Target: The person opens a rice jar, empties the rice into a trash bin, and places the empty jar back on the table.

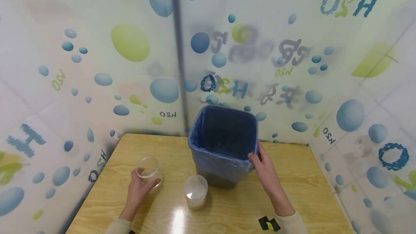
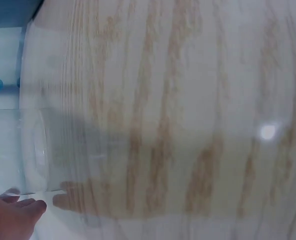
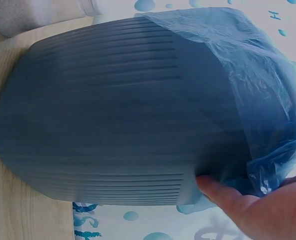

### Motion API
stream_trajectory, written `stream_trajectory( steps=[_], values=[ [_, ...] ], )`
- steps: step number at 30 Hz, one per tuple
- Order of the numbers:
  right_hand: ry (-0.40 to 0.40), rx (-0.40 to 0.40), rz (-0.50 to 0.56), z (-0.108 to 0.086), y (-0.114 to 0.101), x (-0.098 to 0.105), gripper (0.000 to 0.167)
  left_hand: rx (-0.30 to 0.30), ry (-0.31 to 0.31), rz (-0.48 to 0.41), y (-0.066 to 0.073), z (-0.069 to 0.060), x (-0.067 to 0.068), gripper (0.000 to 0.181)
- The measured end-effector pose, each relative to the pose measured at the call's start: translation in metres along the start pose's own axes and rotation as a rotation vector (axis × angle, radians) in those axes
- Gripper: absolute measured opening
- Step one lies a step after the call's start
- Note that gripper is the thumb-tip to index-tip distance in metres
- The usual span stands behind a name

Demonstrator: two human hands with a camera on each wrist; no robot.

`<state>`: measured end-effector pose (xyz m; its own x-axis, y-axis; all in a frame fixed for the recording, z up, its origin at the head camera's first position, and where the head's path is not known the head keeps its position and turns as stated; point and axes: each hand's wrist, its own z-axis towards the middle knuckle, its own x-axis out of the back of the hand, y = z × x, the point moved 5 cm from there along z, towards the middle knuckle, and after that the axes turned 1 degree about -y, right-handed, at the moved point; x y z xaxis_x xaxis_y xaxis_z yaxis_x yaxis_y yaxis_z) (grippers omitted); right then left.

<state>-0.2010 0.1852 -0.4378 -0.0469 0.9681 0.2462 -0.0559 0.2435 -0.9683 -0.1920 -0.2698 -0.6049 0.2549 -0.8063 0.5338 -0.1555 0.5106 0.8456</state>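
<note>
My left hand [image 1: 139, 190] holds a clear, see-through jar [image 1: 152, 172] over the left side of the table, thumb on its near side and fingers behind it. The left wrist view shows the same jar [image 2: 17, 150] at its edge; whether its base touches the table is hard to tell. With my right hand [image 1: 267, 172] I grip the right rim of a dark trash bin [image 1: 216, 177]. A thin blue bag [image 1: 221, 160] lines it and folds over the rim. In the right wrist view, the thumb presses the bin's wall [image 3: 112, 115] below the bag's edge.
A second jar [image 1: 195, 192], with pale contents, stands on the wooden table [image 1: 308, 183] just left of the bin. Small black pieces [image 1: 269, 224] lie near the right sleeve. Bubble-printed curtains [image 1: 130, 82] surround the table at the back and sides.
</note>
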Motion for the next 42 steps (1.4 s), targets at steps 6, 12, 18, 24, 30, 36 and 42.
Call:
stream_trajectory(
  steps=[6, 12, 18, 24, 30, 36, 42],
  values=[
    [0.005, 0.019, 0.01, 0.001, 0.002, 0.0, 0.064, -0.067, 0.013, -0.036, 0.001, 0.0, 0.004, 0.136],
    [0.068, 0.061, -0.061, -0.002, 0.009, 0.005, 0.063, -0.2, 0.145, -0.033, 0.013, -0.007, 0.014, 0.127],
    [0.188, 0.077, -0.014, -0.008, 0.016, 0.014, 0.06, -0.4, 0.301, -0.034, 0.035, -0.019, 0.02, 0.105],
    [0.29, 0.131, 0.057, -0.011, 0.019, 0.02, 0.058, -0.68, 0.311, -0.025, 0.064, -0.028, 0.013, 0.081],
    [0.364, 0.19, 0.163, -0.016, 0.024, 0.028, 0.054, -0.813, 0.214, -0.054, 0.086, -0.036, 0.002, 0.065],
    [0.389, 0.237, 0.236, -0.019, 0.032, 0.034, 0.053, -0.865, 0.118, -0.083, 0.102, -0.043, -0.011, 0.072],
    [0.374, 0.28, 0.33, -0.022, 0.042, 0.034, 0.052, -0.895, -0.004, -0.109, 0.109, -0.051, -0.029, 0.075]
  ],
)
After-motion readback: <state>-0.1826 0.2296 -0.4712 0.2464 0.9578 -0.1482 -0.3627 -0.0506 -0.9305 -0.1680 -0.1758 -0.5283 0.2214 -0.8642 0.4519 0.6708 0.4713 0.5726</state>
